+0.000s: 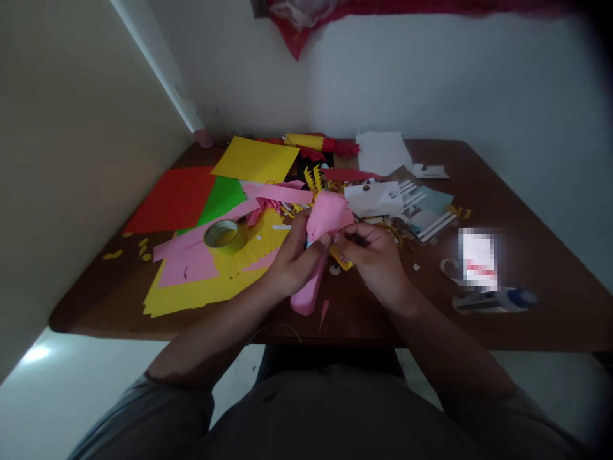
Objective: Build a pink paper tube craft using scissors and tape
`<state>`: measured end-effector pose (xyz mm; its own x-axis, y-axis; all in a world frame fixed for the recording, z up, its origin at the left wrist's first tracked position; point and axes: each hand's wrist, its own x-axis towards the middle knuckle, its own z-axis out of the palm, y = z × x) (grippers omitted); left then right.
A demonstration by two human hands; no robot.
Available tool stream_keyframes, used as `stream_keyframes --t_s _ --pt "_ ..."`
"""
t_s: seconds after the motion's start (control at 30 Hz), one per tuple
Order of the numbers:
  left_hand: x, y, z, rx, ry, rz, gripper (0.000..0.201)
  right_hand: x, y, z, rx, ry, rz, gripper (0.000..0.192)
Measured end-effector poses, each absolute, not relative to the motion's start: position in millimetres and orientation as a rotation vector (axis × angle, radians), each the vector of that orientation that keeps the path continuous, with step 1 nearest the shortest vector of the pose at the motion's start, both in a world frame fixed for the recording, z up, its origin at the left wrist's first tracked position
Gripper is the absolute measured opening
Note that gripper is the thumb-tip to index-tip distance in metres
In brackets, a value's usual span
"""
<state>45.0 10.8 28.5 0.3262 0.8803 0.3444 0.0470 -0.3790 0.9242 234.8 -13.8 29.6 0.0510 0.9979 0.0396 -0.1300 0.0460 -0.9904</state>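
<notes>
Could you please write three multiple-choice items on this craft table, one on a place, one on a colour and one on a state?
1. Where does the tape roll lie?
A. On the pink and yellow paper left of the hands
B. On the white sheet at the back
C. At the table's right edge

2. What colour is the rolled paper in the hands?
A. Green
B. Pink
C. Red

3. How is the rolled paper held?
A. It lies flat, untouched
B. Only the right hand touches it
C. The left hand closes around it while the right hand pinches at its edge

Answers:
1 A, the roll sits on pink and yellow sheets beside the left hand.
2 B, the rolled paper is plainly pink.
3 C, both hands are on it above the table.
</notes>
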Motion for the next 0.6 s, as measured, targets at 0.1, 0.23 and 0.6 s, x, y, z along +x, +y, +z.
stream_keyframes --t_s 0.1,0.23,0.6 --pt "44.7 10.8 27.8 1.772 0.865 1.212 0.039 234.9 -12.5 30.0 -1.128 -1.127 1.155 0.054" --pt "43.0 13.0 25.4 1.889 0.888 1.24 0.04 235.2 -11.9 31.6 -1.141 -1.174 1.13 0.054" --pt "41.1 18.5 20.4 2.026 0.886 1.252 0.049 238.8 -11.2 30.6 -1.201 -1.274 1.034 0.035"
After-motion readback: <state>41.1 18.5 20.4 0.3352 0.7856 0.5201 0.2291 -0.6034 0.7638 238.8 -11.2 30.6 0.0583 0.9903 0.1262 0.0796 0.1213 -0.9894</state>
